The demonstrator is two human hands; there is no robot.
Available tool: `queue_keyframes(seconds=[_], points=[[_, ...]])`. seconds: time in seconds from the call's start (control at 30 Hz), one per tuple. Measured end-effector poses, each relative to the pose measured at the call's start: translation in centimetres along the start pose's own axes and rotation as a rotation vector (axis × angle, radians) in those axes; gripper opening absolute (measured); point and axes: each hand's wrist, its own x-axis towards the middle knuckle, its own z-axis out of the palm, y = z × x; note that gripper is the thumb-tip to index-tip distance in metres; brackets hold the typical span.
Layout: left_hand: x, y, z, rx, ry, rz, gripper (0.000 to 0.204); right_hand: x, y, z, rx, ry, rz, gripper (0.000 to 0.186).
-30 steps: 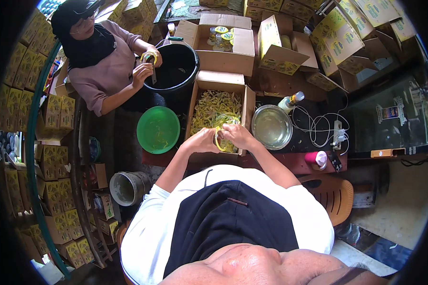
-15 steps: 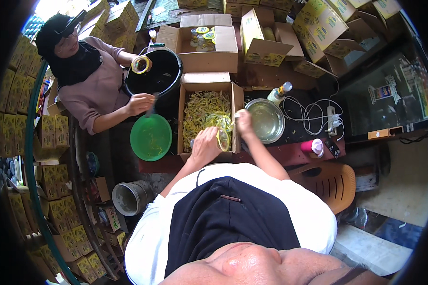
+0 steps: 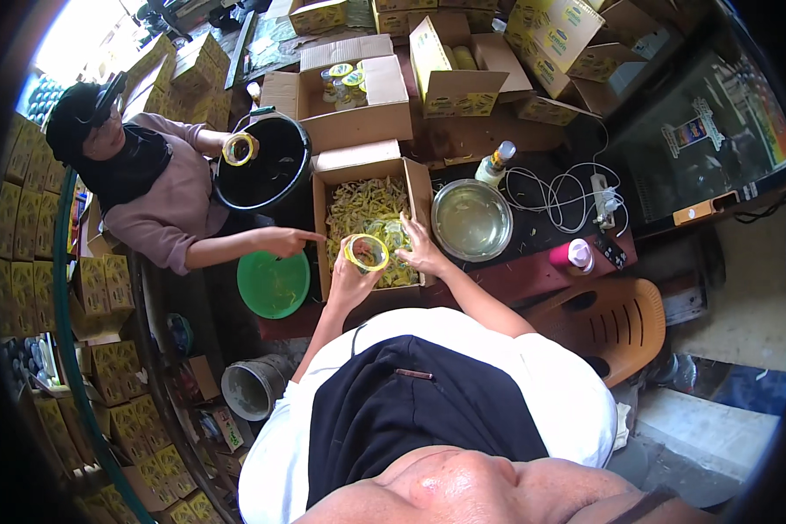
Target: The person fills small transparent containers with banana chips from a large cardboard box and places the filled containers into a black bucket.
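Observation:
My left hand (image 3: 351,281) is closed around a clear jar (image 3: 377,254) with a yellow rim, its round mouth facing up. Something reddish shows through it. To its right, my right hand (image 3: 423,251) is over the near right part of an open cardboard box (image 3: 421,188), fingers spread. A clear, shiny piece (image 3: 395,236) lies by its fingertips; its kind cannot be made out. Yellow-green, shrivelled strips (image 3: 358,201) fill the box.
Right of the box stand a clear basin of liquid (image 3: 472,220), a bottle (image 3: 496,164), white cables (image 3: 550,201) and a pink cup (image 3: 571,256). At left, a co-worker (image 3: 153,175) holds a yellow-rimmed jar by a black bucket (image 3: 299,179), above a green bowl (image 3: 273,284). Behind is a carton of jars (image 3: 358,122).
My right hand has moved left from the basin's edge to the box. My left hand has turned the jar mouth up. The co-worker's lower hand has moved from above the green bowl, pointing toward the box.

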Motion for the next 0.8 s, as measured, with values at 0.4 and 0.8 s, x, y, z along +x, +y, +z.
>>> queue_keyframes(seconds=[0.4,0.8], points=[[-1.5,-1.0,-1.1,-0.012,-0.010,-0.109,0.048,0.9,-1.6,0.2,0.217,-0.026,-0.118,0.100],[-2.0,-0.7,-1.4,0.017,0.009,-0.104,0.041,1.4,12.1,-6.2,-0.344,0.418,0.438,0.042]])
